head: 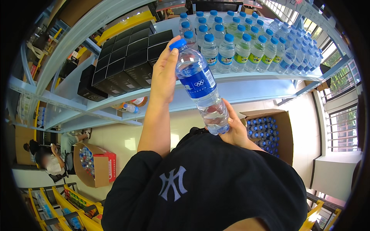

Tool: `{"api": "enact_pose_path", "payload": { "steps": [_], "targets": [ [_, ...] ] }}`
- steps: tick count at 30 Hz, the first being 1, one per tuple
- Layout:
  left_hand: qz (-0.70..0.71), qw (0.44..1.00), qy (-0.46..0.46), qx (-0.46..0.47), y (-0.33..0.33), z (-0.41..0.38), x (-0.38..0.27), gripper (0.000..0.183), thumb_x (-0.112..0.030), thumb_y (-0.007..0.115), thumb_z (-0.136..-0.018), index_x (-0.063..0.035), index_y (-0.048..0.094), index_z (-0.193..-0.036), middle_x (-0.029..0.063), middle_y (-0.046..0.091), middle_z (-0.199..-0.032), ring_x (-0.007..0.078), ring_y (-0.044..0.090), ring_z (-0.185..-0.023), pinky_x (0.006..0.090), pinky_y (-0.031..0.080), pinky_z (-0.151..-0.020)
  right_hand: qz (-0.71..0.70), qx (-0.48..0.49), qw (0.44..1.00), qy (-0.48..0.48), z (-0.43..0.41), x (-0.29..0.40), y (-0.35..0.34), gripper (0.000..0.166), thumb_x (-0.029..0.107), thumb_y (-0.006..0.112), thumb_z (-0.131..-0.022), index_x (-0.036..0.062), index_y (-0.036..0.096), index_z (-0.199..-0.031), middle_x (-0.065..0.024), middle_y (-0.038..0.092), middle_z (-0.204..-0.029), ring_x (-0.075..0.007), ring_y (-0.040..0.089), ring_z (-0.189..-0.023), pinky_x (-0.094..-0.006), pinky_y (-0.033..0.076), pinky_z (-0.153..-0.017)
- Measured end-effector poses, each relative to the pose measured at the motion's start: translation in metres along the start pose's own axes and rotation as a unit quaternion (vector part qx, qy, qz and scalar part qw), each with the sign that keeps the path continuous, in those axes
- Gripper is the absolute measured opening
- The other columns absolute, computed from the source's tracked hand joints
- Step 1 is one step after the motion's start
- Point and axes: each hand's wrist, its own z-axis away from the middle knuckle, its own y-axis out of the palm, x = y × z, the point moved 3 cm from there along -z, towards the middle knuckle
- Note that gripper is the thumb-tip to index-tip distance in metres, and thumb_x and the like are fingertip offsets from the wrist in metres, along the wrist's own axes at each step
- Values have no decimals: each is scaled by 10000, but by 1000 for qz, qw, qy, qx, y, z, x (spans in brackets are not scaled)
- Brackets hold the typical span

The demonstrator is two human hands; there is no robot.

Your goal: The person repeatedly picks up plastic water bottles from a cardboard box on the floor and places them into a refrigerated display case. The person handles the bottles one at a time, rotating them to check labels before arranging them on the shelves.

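A large clear plastic water bottle (199, 86) with a blue cap and blue label is tilted in front of my chest. My left hand (166, 68) grips it near the neck, thumb and fingers around the cap end. Lower down, my right hand (235, 127) supports the base from the right side. The bottle holds clear liquid, and its label bears writing and a barcode. Behind it, rows of small blue-capped bottles (227, 53) stand upright on a light-blue metal shelf (260, 89). Some wear green-yellow labels, others blue ones.
Stacked black boxes (124, 63) fill the shelf's left part. An open cardboard box (281, 130) of blue-capped bottles is on the floor at right, another carton (101, 167) at left. A seated person (55, 161) is at far left. Yellow racks (60, 208) stand at lower left.
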Motion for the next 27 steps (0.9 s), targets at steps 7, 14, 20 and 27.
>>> {"api": "enact_pose_path", "payload": {
  "steps": [7,14,20,27],
  "targets": [
    [26,1000,-10,2,-3,1,1,401,-290,415,-911,-39,422,-1223,80,548,-1063,141,556,-922,280,460,-788,238,-42,962,-128,8,-4,-11,632,52,610,-754,56,312,-1312,-125,319,-1284,-239,327,-1197,-371,257,-986],
    [25,999,26,-15,0,6,15,467,-377,427,-887,-26,404,-1195,151,563,-1015,221,573,-893,333,478,-763,497,-16,818,-290,2,7,-4,643,15,713,-622,75,460,-1210,-116,312,-1246,-224,316,-1177,-336,270,-966],
    [132,990,43,-32,-3,8,13,471,-404,444,-843,-33,446,-1134,159,562,-1003,296,585,-884,407,498,-745,511,-39,808,-289,0,7,3,821,17,724,-597,62,297,-1296,-123,296,-1252,-222,323,-1175,-341,300,-955],
    [231,971,62,-16,-5,14,4,495,-416,496,-779,-26,471,-1082,167,566,-985,298,586,-886,411,494,-744,310,-60,942,-111,-3,-8,-6,871,86,694,-685,58,133,-1350,-128,290,-1273,-219,381,-1136,-333,345,-926]
  ]
}}
